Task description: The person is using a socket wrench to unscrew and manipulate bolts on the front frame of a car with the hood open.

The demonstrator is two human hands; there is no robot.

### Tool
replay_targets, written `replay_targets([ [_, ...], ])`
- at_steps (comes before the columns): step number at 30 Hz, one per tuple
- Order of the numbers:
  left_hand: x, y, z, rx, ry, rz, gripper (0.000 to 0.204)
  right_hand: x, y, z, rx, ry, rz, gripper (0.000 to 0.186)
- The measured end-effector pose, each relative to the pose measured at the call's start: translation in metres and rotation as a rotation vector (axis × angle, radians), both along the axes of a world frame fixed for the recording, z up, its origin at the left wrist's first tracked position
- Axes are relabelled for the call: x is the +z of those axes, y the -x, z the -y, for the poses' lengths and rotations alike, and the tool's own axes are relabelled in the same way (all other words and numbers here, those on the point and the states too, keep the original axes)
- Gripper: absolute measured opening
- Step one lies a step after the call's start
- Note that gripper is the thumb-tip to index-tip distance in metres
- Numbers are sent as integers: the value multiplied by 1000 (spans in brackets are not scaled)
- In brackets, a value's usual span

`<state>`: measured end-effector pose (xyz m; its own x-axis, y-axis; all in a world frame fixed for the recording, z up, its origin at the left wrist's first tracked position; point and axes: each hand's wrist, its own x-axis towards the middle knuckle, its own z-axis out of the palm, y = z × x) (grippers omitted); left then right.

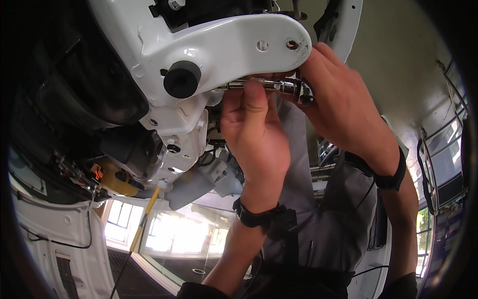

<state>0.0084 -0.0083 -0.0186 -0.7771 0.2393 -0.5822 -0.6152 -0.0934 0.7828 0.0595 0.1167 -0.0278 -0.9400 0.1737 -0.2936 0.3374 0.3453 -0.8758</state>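
Observation:
Beneath a white painted metal arm (229, 52) with two holes near its rounded end, a shiny socket extension bar (271, 85) lies roughly level. My left hand (260, 139) is closed around this bar, thumb up along its near side. At the bar's right end is the chrome head of a ratchet wrench (305, 93). Closed at that head is my right hand (343, 99), its fingertips partly hidden behind the metal arm. The bar's left end runs in under the arm, so what it meets there is hidden.
A round black rubber stop (181, 79) sticks out of the white metal on the left. Lower down stands a yellow prop rod (145, 218), slanting up to the bodywork. A yellow-brown part (117, 178) and dark engine-bay pieces lie left. A glass pane (179, 244) is below.

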Motion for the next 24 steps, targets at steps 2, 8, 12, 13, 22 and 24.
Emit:
replay_targets([
  [2, -2, 4, 1, -24, -48, -19, 29, 5, 3, 0, -25, 46, -6, 52],
  [8, -1, -3, 0, -7, -137, 82, 32, 4, -6, 10, -216, 849, 273, 49],
  [12, -2, 1, -4, 36, -128, 104, 32, 5, -3, 11, -144, 258, 36, 48],
  [13, -3, 1, -3, 23, -129, 123, 34, 3, -3, 11, -137, 139, -8, 49],
  [22, 0, 4, -1, 68, -278, 215, 41, 13, -1, 11, -287, 925, 157, 53],
  [24, 2, 4, -2, 78, -240, 258, 42, 14, -1, 11, -353, 1122, 208, 52],
])
